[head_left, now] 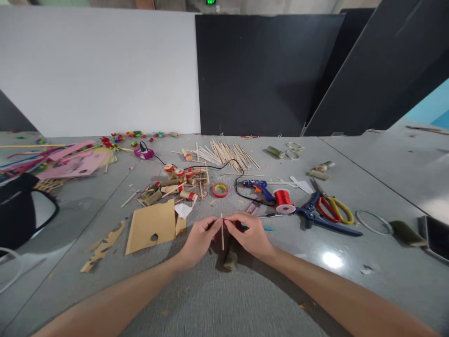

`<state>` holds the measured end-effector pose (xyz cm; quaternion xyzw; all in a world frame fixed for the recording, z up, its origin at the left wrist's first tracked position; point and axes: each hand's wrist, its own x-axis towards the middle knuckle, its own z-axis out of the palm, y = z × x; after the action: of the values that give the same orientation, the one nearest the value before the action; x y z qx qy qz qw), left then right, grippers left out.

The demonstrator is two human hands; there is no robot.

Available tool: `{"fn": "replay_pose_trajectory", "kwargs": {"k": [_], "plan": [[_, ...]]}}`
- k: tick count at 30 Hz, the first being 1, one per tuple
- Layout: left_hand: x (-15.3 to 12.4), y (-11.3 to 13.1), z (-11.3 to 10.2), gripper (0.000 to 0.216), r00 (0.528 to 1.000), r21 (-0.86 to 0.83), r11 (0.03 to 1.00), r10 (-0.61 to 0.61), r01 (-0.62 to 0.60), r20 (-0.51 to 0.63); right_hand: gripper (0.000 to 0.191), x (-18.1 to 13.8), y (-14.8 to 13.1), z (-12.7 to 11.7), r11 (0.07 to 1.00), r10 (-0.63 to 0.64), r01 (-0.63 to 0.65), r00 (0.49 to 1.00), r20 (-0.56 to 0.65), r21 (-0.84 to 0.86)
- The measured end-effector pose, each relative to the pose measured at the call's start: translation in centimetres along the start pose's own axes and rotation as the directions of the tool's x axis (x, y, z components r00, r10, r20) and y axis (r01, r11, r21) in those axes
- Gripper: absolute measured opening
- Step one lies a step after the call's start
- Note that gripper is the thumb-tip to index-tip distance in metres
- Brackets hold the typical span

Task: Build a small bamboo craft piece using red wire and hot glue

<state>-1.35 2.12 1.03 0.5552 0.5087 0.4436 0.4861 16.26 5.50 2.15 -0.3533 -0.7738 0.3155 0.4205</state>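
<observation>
A thin wooden stick [222, 239] stands roughly upright in the view between my hands. My left hand [200, 238] pinches it near its upper part with thumb and fingers. From the other side my right hand [249, 235] closes its thumb and fingertips on the same stick. A bit of red shows by the fingers, too small to make out. Below the hands lies a short piece of green bamboo [230, 260], partly in shadow. Just left of my left hand is a sheet of cardboard [151, 227] with a hole.
Ahead lie bamboo pieces with red bands [179, 175], a pile of sticks [229, 153] and red tape [220, 190]. To the right are a blue glue gun [261, 188], a spool of red wire [283, 201], blue pruning shears [322, 220] and scissors [337, 209]. Upright boards [266, 75] stand behind.
</observation>
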Motion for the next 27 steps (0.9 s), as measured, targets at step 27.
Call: {"fn": "replay_pose_trajectory", "kwargs": {"k": [27], "plan": [[-0.25, 0.34, 0.18, 0.041, 1.0, 0.056, 0.998, -0.005, 0.003, 0.029, 0.012, -0.63, -0.3, 0.46, 0.999, -0.004, 0.0, 0.996, -0.092, -0.039]]}}
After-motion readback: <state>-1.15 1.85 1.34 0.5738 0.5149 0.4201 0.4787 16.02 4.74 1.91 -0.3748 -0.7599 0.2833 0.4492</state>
